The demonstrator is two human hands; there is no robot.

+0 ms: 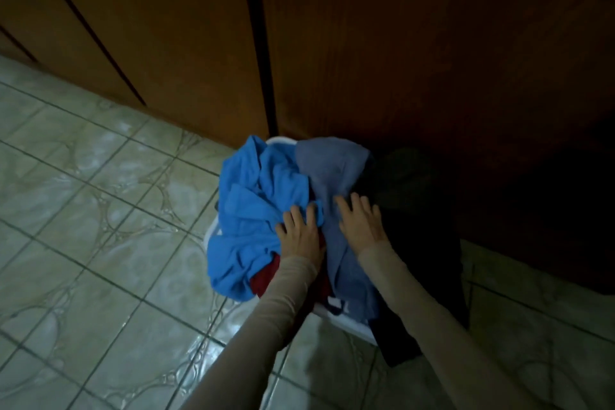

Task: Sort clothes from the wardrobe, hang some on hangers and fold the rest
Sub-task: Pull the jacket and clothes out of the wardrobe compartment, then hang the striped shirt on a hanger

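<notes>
Pale green floor tiles (83, 210) run up to a brown wardrobe (366, 43) at twelve o'clock. Nearest, both sleeved arms reach into a white laundry basket (352, 326) of clothes against its doors. The left hand (301, 231) presses spread fingers on a bright blue garment (253, 206) at nine o'clock, and the right hand (361, 220) lies flat on a grey-blue one (332, 170), with dark clothing (416, 243) at three o'clock.

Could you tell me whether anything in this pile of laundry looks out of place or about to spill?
Yes. The white basket is overfilled: the bright blue garment spills over its left rim, and a dark garment hangs over the near right edge onto the tiled floor. Both hands, left and right, rest on the heap.
</notes>
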